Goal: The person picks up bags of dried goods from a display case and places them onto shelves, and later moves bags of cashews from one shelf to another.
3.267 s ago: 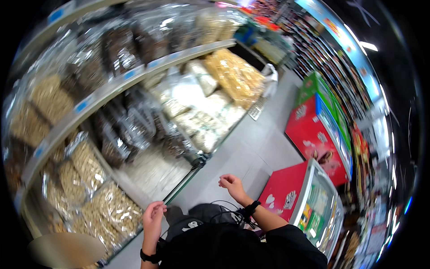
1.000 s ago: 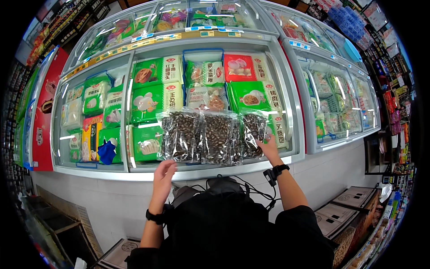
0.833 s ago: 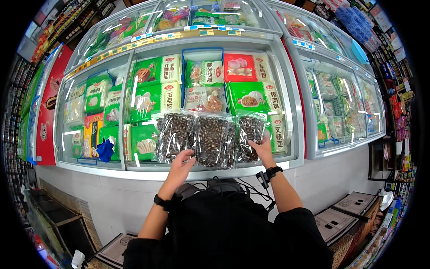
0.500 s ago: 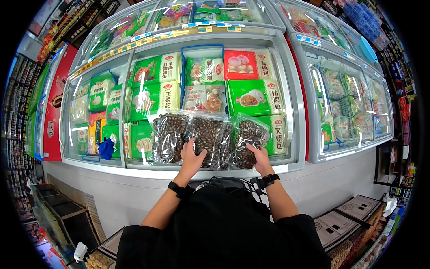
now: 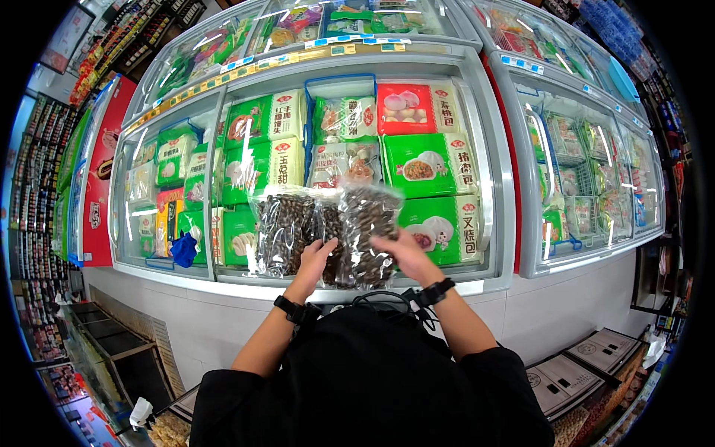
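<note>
Three clear plastic bags of dark brown, bean-like pieces are at the front edge of a glass-topped freezer. The left bag (image 5: 285, 232) lies beside my left hand. My left hand (image 5: 311, 265) closes on the left side of the middle bag (image 5: 330, 223), its thumb toward the right. Over the right part of that middle bag is the right bag (image 5: 369, 216), slightly blurred. My right hand (image 5: 406, 255) grips its right edge, thumb in front; the other fingers are hidden behind it. What exactly fills the bags is too small to tell.
Inside the freezer (image 5: 313, 290), green packs of buns (image 5: 421, 165), a red pack (image 5: 406, 108) and a blue wire basket (image 5: 341, 77) show. A crumpled blue item (image 5: 183, 249) lies on the left glass. Another freezer (image 5: 588, 252) stands right; lidded bins (image 5: 573, 376) are behind me.
My right hand has moved the right bag leftward, so it now overlaps the middle bag. A green bun pack once partly covered now shows fully. My left hand stays at the middle bag.
</note>
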`<state>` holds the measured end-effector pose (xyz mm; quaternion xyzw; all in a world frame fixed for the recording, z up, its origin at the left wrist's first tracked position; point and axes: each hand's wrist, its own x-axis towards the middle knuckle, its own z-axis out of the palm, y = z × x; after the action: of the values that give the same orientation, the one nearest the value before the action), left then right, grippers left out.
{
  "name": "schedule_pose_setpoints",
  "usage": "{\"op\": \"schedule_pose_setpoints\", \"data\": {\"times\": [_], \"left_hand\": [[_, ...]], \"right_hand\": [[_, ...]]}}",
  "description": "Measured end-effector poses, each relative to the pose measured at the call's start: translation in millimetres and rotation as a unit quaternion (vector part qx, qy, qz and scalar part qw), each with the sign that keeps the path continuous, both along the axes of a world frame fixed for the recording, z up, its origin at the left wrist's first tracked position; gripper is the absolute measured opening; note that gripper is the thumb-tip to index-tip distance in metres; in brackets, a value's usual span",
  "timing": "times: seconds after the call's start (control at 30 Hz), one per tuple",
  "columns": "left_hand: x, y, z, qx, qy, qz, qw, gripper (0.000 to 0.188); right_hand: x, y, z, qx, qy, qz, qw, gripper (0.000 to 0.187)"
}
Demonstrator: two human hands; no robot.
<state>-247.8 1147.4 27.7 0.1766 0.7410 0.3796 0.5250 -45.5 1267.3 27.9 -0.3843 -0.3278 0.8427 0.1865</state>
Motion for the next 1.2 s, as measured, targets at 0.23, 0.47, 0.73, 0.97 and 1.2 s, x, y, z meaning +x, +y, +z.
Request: {"op": "schedule_pose_setpoints", "data": {"times": [0.23, 0.47, 0.73, 0.97, 1.2], "left_hand": [[12.8, 6.9, 21.7, 0.000, 0.027, -0.007, 1.000, 0.049], [17.6, 20.3, 46.5, 0.098, -0.121, 0.025, 0.987, 0.059], [-18.1, -40.8, 16.4, 0.140, -0.362, 0.194, 0.901, 0.051], [-36.6, -88.7, 25.1, 0.226, -0.364, 0.352, 0.832, 0.060], [-20.3, -124.0, 54.5, 0.430, -0.352, 0.402, 0.728, 0.064]], "right_hand": [[-22.4, -32.7, -18.4, 0.478, -0.269, 0.083, 0.832, 0.061], [-24.9, -29.4, 26.9, 0.170, -0.040, 0.121, 0.977, 0.054], [3.0, 0.8, 79.2, -0.002, 0.206, 0.128, 0.970, 0.048], [0.8, -2.2, -65.6, 0.415, -0.273, 0.036, 0.867, 0.079], [-21.1, -21.2, -78.8, 0.061, -0.189, -0.052, 0.979, 0.058]]}}
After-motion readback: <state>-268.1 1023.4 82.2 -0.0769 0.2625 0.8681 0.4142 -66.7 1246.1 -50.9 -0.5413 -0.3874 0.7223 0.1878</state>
